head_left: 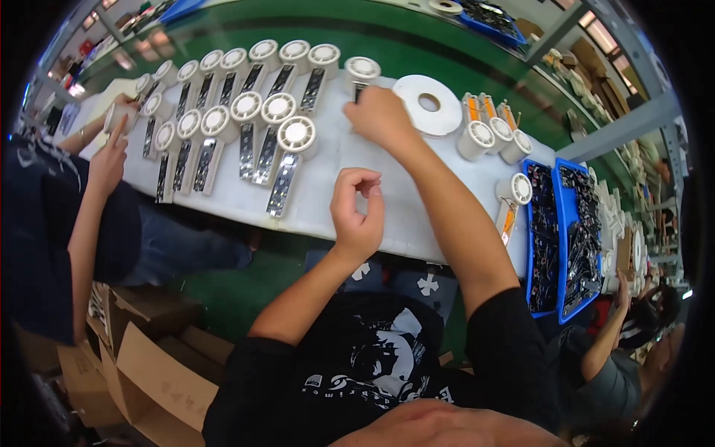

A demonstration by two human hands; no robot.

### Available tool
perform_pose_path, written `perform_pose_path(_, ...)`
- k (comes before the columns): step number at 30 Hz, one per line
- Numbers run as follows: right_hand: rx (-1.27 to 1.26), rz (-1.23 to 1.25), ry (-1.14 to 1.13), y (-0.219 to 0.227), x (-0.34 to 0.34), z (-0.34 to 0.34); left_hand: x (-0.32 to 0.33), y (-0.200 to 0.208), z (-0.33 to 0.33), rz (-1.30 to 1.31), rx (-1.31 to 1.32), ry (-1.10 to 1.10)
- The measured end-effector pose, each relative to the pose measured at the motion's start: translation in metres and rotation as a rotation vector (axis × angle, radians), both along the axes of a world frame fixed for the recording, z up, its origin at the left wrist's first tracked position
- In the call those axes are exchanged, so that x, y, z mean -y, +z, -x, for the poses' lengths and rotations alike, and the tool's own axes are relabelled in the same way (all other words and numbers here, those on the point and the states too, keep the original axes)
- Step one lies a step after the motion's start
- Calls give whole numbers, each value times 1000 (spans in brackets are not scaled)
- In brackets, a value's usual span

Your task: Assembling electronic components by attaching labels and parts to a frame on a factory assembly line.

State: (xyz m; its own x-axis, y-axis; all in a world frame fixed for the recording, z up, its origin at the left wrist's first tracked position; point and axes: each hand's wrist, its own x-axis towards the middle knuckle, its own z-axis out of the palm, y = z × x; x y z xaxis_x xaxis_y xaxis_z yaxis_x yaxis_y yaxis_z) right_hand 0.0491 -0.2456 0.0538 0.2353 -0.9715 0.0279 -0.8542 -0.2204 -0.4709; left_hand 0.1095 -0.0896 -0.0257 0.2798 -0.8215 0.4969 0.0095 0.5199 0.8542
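My right hand [381, 119] reaches to the far middle of the table, its fingers closed around the handle of a white round-headed unit [362, 68] that looks like a handheld fan. The hand covers most of that handle. Nearer to me, my left hand [357, 216] is raised over the table's front edge, fingers curled toward the thumb, with nothing visible in it. Similar units with dark strips along their handles lie in two rows to the left; the closest is one unit [296, 135]. Just right of my right hand lies a large white roll [447, 112], flat on the table.
Several white units with orange parts [477, 140] lie at the right, with another such unit [515, 190] nearer. Two blue trays [557, 223] of dark parts stand beyond them. On the left a co-worker's hand [110, 164] handles a unit. Cardboard boxes [160, 372] stand lower left.
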Motion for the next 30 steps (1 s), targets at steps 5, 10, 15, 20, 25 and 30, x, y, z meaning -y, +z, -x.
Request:
perform_pose_path(5, 110, -31, -90, -19, 21, -20, 5, -7, 3, -35, -33, 3)
perform_pose_path(10, -267, 124, -212, 26, 1, 46, 3, -5, -2, -117, -6, -52)
perform_pose_path(15, -672, -62, -414, 54, 0, 152, 6, 4, 2, -117, 61, -125)
perform_pose_path(20, -569, -423, -181, 43, 5, 184, 6, 0, 0, -173, 127, -156)
perform_pose_path(25, -549, -140, -137, 35, -17, 202, 3, 3, 2, -206, 167, -153)
perform_pose_path(30, -596, -8, -356, 46, -79, 210, 5, -9, 2, -209, 127, -175)
